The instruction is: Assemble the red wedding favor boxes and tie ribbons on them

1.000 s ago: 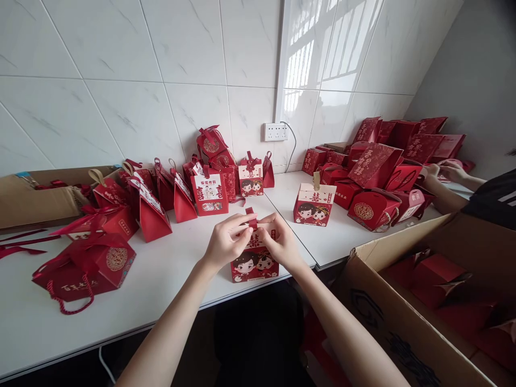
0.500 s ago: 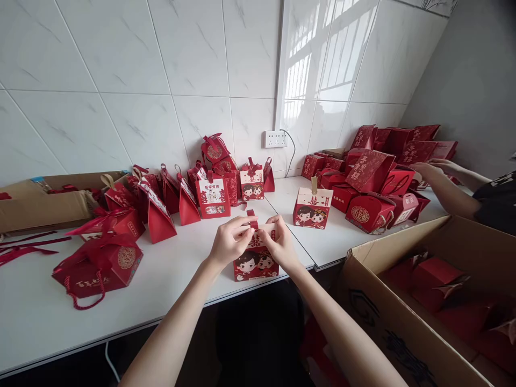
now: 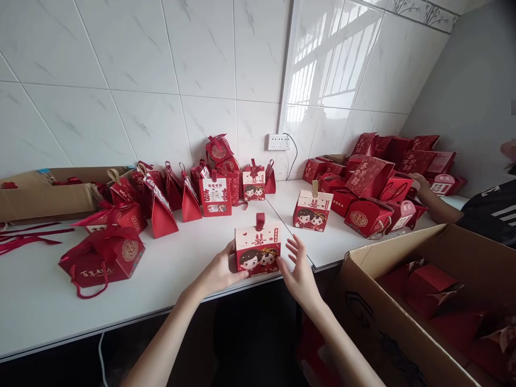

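Observation:
A red and cream gift box [image 3: 258, 251] with two cartoon faces and a red ribbon loop on top stands upright near the table's front edge. My left hand [image 3: 222, 271] grips its left side, thumb along the lower front. On the other side, my right hand [image 3: 297, 269] is open, fingers spread, its thumb at the box's right edge. A similar gift box with a gold loop [image 3: 313, 210] stands to the right, behind my right hand. At the left lies a red box with rope handles [image 3: 105, 262].
Several red gift boxes [image 3: 161, 207] line the wall. More are piled [image 3: 368, 177] at the right, where another person's hand [image 3: 421, 185] reaches. A large carton [image 3: 363, 301] stands at the front right. Another carton [image 3: 48, 201] is at the far left, near loose red ribbons [image 3: 30, 236].
My hands have moved down from the ribbon loop to the box's sides. My right hand has opened. The other person's hand has shifted at the pile.

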Tool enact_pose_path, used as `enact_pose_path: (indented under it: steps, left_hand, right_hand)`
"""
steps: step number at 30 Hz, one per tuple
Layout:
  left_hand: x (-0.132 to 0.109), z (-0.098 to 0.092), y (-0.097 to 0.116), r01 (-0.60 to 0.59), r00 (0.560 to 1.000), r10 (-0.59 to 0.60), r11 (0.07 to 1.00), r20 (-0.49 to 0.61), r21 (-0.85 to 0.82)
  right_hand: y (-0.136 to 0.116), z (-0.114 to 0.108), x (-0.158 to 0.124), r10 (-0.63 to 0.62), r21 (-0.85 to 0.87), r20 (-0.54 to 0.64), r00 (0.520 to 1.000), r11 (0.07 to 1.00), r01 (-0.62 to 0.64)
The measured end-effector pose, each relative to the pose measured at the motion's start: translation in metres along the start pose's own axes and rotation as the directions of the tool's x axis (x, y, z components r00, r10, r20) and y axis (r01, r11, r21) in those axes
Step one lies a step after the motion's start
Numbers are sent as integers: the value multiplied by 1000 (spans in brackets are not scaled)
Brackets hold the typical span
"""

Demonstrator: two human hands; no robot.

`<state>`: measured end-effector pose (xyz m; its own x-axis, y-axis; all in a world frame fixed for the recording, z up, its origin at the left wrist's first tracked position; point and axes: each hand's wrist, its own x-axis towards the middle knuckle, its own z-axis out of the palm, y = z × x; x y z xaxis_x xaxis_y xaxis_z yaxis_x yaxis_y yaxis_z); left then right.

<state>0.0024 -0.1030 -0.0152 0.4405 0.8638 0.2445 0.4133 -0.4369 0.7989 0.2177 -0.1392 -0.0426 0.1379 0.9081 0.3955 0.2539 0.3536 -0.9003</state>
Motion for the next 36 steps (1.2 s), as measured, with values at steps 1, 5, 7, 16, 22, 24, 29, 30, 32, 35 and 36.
enact_pose_path:
  steps: [1,5,7,16,22,24,29,30,32,35,36]
  left_hand:
    - [-2,6,5,-9,998,13,998,-67,55]
    - [-6,46,31,-136,869,300,909,-394,393]
    - [-9,65,44,-217,744,516,787,-424,578]
    - [-26,90,62,-581,608,772,592,-185,559]
    - [-47,103,35,-349,552,467,882,-691,317]
    - [-55,107,32,-311,596,285,944,-751,112]
    - [-57,108,48,-326,678,43,912,-734,-247]
    - [-54,107,56,-299,681,-43,895,-731,-331]
    - [-45,101,76,-269,701,-193,820,-687,-505]
    - [-35,93,105,-306,757,-152,777,-636,-550]
    - [-34,92,113,-296,800,-97,795,-592,-530]
  right_hand:
    - [-7,1,-9,10,0,-30,1000,1000,-10]
    - [-44,6,-33,-1,207,82,997,978,-16]
    - [-56,5,-34,6,323,35,999,946,-17]
    - [-54,-35,-14,159,411,-194,968,909,-67]
    - [-61,-45,-25,126,355,-204,971,934,-46]
    - [-68,-47,-30,77,352,-164,983,936,-15]
    - [-76,-47,-34,30,424,-119,992,905,24]
    - [-74,-45,-33,60,459,-129,990,888,6]
    - [-69,-37,-34,171,564,-116,978,822,-77]
    - [-62,-22,-43,357,722,43,933,634,-276]
    - [-61,-18,-48,384,754,102,918,572,-323]
